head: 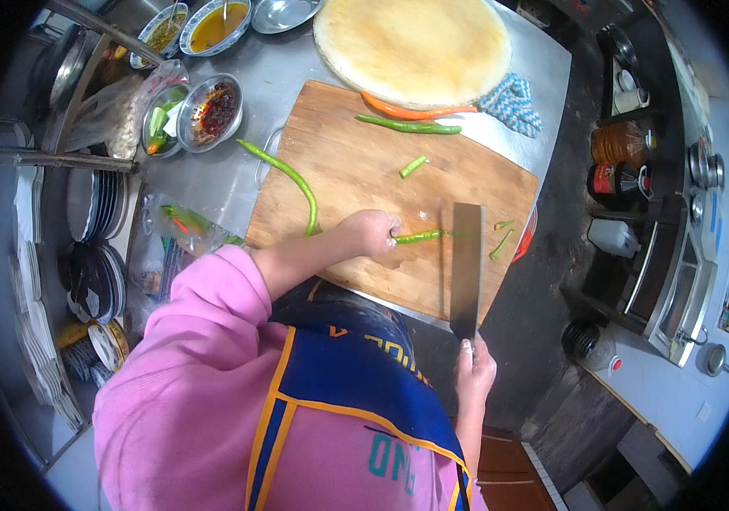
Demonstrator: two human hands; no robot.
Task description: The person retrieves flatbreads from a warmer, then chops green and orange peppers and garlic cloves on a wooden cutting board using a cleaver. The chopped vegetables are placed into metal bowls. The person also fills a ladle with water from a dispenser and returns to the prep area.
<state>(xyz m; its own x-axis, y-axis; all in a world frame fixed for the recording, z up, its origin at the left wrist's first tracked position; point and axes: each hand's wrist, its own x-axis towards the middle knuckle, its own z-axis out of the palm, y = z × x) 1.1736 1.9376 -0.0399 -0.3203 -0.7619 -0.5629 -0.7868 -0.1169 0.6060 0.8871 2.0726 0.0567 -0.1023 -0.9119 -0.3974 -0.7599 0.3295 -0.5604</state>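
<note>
My left hand [374, 232] grips a green chili pepper [420, 237] above the wooden cutting board [351, 172]. The pepper's stem end points right, toward the blade. In my right hand [476, 367] is the handle of a cleaver [466, 268], its broad blade over the board's right side. Beyond the blade lie small green stem pieces [502, 244]. A short cut length of green pepper [413, 167] rests mid-board. One long curved green chili [287, 172] lies across the left edge. At the far edge are an orange-red chili [415, 114] and another green chili [409, 126].
A round pale board [415, 48] and a blue-white cloth [512, 105] sit behind on the steel table [204, 182]. Bowls of chili sauce [214, 115], cut vegetables [163, 124] and yellow liquid [216, 29] stand left. Stacked plates [99, 204] fill a left shelf. Bottles [617, 182] line the right shelf.
</note>
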